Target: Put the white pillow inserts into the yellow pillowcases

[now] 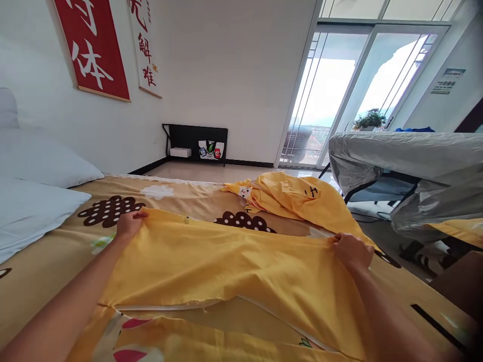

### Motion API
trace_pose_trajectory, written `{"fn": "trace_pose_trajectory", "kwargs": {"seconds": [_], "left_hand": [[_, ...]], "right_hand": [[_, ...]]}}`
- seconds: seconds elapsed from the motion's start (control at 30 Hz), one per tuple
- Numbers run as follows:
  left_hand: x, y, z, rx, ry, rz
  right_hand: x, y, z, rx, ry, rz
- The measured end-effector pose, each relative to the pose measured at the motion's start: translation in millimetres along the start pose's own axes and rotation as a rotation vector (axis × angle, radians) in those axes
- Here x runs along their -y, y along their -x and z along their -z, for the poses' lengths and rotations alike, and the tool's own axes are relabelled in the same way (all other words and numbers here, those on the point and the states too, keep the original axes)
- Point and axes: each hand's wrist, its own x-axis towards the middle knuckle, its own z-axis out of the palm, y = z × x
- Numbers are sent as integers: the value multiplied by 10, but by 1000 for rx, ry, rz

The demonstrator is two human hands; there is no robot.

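Note:
A yellow fabric cover (226,256) is stretched out flat over the bed in front of me, its far edge pulled fairly straight. My left hand (130,224) pinches the far left corner between thumb and fingers. At the far right, my right hand (353,251) grips the same edge with curled fingers. Nearer to me the cover gapes along a white-trimmed slit, with pink and white print showing below it. Beyond the right hand lies a crumpled yellow cloth (290,193) with a small white animal print, bunched on the bed. Whether the two cloths are joined, I cannot tell.
White pillows (41,201) lie at the left on a tan patterned bedsheet (181,193). A low black shelf (198,134) stands by the wall. To the right are a table under a grey cover (407,151) and part of a person's leg (458,281).

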Motion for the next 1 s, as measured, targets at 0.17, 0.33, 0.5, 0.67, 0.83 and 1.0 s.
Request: {"fn": "trace_pose_trajectory", "kwargs": {"seconds": [0.17,0.33,0.5,0.67,0.83,1.0], "left_hand": [[-78,191,-88,-9,-99,-158],[-781,962,-483,213,-277,-641],[-1400,1854,-925,726,-160,-988],[-885,1580,-746,686,-235,-858],[16,901,-70,488,-529,-440],[216,935,386,375,-611,-304]], "right_hand": [[5,165,126,-253,47,-15],[886,707,368,-129,-117,328],[2004,1678,479,294,-443,838],[1689,1619,319,471,-378,907],[514,1032,186,504,-97,487],[45,1230,440,364,84,442]]}}
